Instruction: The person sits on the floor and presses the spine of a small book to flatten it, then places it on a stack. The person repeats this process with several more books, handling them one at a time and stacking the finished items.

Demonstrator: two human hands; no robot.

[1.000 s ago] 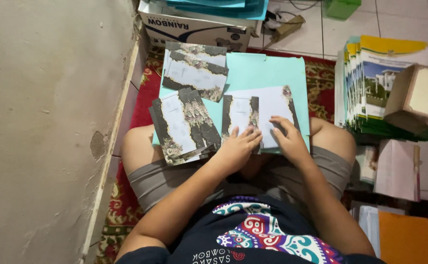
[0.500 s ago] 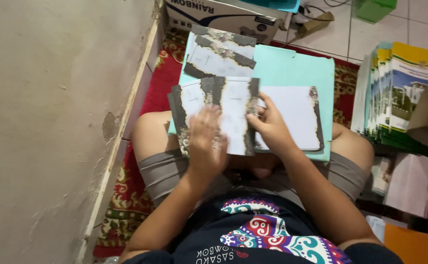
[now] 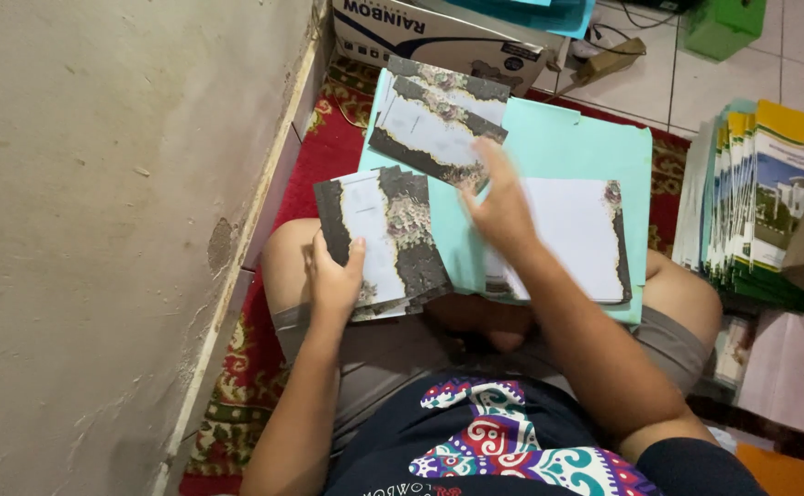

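The person sits cross-legged on a red patterned rug [image 3: 328, 152], knees bare below grey shorts [image 3: 402, 363]. Nearest the body, the left hand [image 3: 333, 285] grips the lower edge of a small stack of folded cards with dark ornate borders and pale centres [image 3: 384, 241], thumb laid over the front card and fingers curled behind, so the stack stands tilted above the left thigh. Just to the right of that hand, a flat pile of white sheets with a dark decorated right edge [image 3: 572, 241] lies on a large turquoise paper folder [image 3: 567, 147] spread across the lap. The right hand [image 3: 501, 204] rests on the left part of that white pile, palm down, fingers spread and slightly blurred, pinching nothing that can be made out. Beyond its fingertips, a second heap of the same dark-bordered cards [image 3: 434, 121] lies skewed on the folder's far left corner. Further off stands a white cardboard box [image 3: 434, 37], and well to the right of the right hand a stack of green and yellow booklets [image 3: 770, 197] leans on the tiled floor [image 3: 668, 78]
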